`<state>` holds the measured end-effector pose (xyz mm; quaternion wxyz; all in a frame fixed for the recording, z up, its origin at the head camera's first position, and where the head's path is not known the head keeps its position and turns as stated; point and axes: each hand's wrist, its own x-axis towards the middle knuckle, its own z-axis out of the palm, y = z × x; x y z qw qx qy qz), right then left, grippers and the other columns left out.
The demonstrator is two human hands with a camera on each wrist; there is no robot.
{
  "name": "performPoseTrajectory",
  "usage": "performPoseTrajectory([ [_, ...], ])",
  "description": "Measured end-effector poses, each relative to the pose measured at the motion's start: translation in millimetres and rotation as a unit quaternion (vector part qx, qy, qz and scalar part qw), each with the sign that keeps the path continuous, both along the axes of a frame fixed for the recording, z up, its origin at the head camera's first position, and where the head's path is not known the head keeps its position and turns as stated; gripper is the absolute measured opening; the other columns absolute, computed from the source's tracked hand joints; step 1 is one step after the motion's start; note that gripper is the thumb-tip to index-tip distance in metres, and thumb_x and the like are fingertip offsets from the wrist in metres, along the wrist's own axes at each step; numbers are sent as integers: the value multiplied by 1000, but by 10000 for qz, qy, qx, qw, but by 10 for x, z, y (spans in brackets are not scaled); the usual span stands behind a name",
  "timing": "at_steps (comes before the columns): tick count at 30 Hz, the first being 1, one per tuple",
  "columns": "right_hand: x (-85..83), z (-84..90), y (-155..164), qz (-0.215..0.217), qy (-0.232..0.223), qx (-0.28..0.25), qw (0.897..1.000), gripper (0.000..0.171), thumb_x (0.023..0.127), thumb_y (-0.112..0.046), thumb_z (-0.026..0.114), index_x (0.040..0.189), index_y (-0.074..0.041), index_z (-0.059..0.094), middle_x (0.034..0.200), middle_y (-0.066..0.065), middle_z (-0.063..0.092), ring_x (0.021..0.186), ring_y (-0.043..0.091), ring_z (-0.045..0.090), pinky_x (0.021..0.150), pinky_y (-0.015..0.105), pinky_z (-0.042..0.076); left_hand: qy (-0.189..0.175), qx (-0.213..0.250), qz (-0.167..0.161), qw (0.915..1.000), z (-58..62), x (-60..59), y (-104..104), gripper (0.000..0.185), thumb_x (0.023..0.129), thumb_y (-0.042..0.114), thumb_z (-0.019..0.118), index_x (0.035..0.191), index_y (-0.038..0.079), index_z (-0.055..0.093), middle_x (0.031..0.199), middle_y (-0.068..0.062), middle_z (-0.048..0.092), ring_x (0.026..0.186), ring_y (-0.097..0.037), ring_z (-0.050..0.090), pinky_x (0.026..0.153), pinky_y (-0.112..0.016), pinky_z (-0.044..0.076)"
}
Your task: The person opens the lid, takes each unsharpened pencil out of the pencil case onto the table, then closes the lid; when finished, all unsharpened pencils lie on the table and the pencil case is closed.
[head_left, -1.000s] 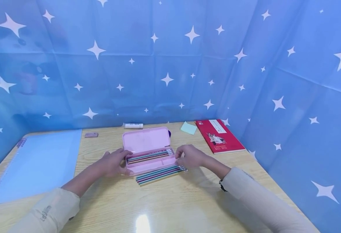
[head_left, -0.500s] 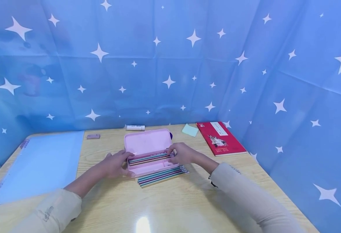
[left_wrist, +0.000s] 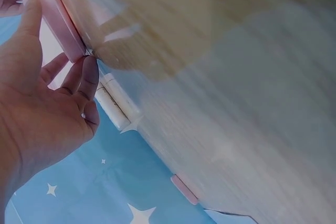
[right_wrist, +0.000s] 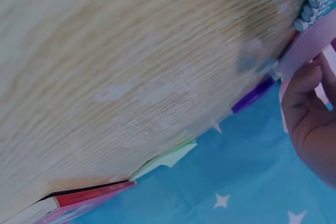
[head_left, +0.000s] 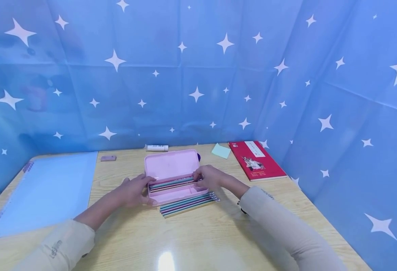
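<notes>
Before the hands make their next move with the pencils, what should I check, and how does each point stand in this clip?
1. Pencil case lid open: ok, it stands up behind the tray.
2. Case steadied: ok, the left hand grips its left end.
3. Right hand on the pencils in the case: ok, its fingers rest at their right ends; whether it pinches one, cannot tell.
4. Pencils in the case lying flat and parallel: ok.
5. Loose pencils on the table in reach: ok, bundled just in front of the case.
6. Room left in the tray: cannot tell.
</notes>
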<state>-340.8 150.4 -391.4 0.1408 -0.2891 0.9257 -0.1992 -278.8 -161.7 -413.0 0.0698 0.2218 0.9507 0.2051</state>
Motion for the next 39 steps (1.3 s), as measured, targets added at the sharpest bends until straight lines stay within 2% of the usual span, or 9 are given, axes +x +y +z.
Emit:
performPoseTrajectory([
  [5, -34, 17, -15, 181, 47, 120, 9998, 10, 93, -11, 70, 102, -8, 69, 88, -3, 63, 81, 14, 57, 77, 29, 49, 11, -47, 21, 10000, 5, -10, -1, 90, 74, 60, 78, 143, 9, 49, 145, -18, 48, 134, -41, 44, 104, -74, 22],
  [12, -70, 29, -11, 218, -67, 349, 9991, 13, 94, -12, 69, 106, -8, 69, 90, -3, 62, 83, 14, 57, 80, 30, 49, 49, -2, -13, 10000, -17, -24, 6, 91, 74, 61, 78, 142, 9, 49, 144, -18, 49, 134, -41, 44, 103, -72, 23],
  [18, -96, -25, -13, 472, 130, 447, 9978, 15, 95, -11, 68, 109, -6, 69, 93, -2, 63, 85, 14, 56, 83, 31, 49, 47, 16, -14, 10000, -25, -9, 9, 92, 73, 61, 78, 142, 8, 49, 143, -18, 51, 132, -40, 47, 103, -71, 25],
  [25, -76, 7, -34, 565, 182, 301, 9978, 13, 94, -7, 68, 107, -4, 68, 94, 1, 64, 85, 15, 56, 83, 33, 49, 18, 28, -19, 10000, 3, 0, 3, 92, 74, 61, 78, 143, 8, 48, 143, -18, 50, 133, -41, 46, 103, -72, 24],
  [32, -87, -19, 7, 538, 123, 331, 9979, 13, 96, -8, 66, 108, -7, 68, 93, -2, 63, 84, 13, 56, 81, 29, 49, 5, 3, 37, 10000, 8, -1, 9, 90, 74, 61, 77, 142, 9, 49, 143, -16, 51, 133, -40, 46, 105, -71, 23],
  [39, -108, -41, 73, 445, 155, -55, 9989, 8, 93, -8, 69, 101, -10, 71, 90, -5, 64, 82, 13, 56, 77, 28, 49, -10, -46, 63, 10000, 9, -9, 17, 90, 74, 60, 77, 143, 9, 48, 144, -17, 49, 134, -40, 44, 105, -70, 24],
])
